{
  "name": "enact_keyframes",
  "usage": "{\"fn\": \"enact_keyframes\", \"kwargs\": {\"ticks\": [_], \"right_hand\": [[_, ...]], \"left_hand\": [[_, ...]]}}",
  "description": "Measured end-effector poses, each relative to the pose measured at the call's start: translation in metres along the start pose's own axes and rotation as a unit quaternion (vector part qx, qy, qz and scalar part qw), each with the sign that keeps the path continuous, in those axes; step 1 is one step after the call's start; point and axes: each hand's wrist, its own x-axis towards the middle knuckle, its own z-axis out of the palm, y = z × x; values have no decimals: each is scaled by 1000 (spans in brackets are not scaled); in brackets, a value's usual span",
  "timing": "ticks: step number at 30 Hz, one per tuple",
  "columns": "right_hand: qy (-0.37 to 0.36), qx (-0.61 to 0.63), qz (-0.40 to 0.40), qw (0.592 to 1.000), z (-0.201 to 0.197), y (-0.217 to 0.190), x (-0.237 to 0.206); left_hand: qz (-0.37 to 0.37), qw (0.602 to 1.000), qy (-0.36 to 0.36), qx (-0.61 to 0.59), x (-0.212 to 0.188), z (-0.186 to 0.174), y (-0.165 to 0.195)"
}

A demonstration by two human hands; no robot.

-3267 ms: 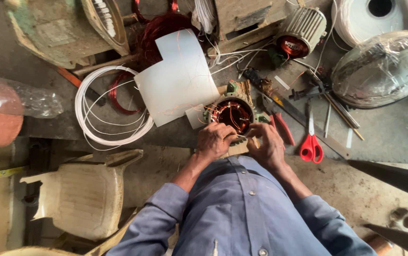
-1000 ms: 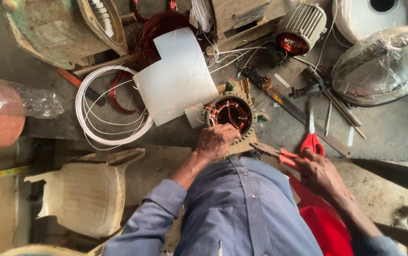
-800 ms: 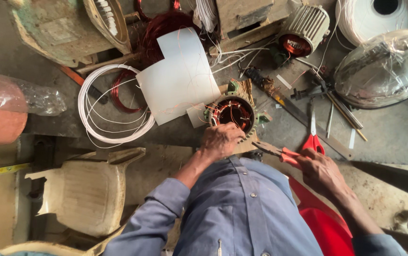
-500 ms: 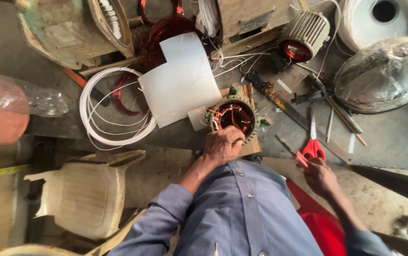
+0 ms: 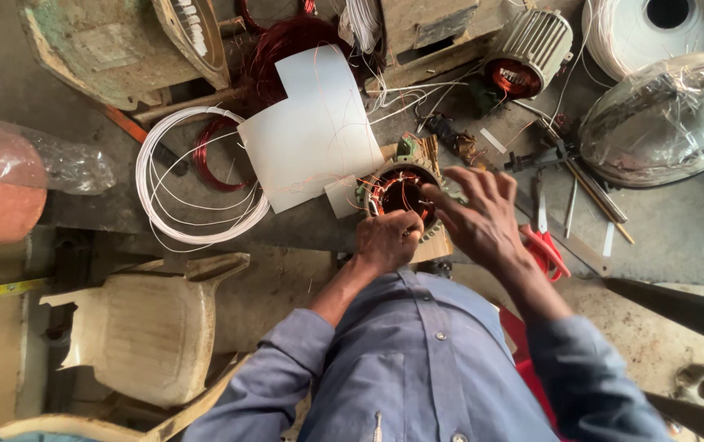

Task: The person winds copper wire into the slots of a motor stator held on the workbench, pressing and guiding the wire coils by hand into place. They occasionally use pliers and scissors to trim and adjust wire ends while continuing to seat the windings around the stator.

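Working on a small round motor stator with copper-red windings [image 5: 401, 192], set at the near edge of the grey worktop [image 5: 671, 237], just beyond my chest. My left hand [image 5: 386, 240] is curled into a loose fist at the stator's near rim, its fingertips pinched against the windings; whether a wire is held between them cannot be told. My right hand [image 5: 483, 214] hangs over the stator's right side, fingers spread and slack, grasping nothing. Just right of that hand lie red-handled scissors [image 5: 545, 245], partly covered by my wrist. A white sheet of insulating paper with a notched corner [image 5: 312, 131] lies touching the stator on its far left, and further left sits a loose coil of white wire [image 5: 196, 184] overlapping a ring of dark red enamelled wire [image 5: 209, 155]. A second ribbed grey motor with copper windings [image 5: 529, 51] stands well apart at the far side. A plastic-wrapped rounded housing [image 5: 663, 119] fills the right.
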Motion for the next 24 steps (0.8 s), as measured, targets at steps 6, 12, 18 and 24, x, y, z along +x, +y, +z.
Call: {"fn": "enact_keyframes", "kwargs": {"ticks": [6, 12, 18, 24], "right_hand": [[-95, -86, 98, 987, -1, 3, -18], [-78, 122, 293, 945, 44, -14, -62], [-28, 194, 336, 921, 58, -37, -65], [-11, 163, 304, 939, 53, -40, -66]], "left_hand": [[20, 1000, 14, -19, 1, 5, -2], [6, 999, 47, 0, 0, 19, 0], [47, 996, 72, 8, -4, 18, 2], [65, 994, 80, 42, -6, 16, 6]]}}
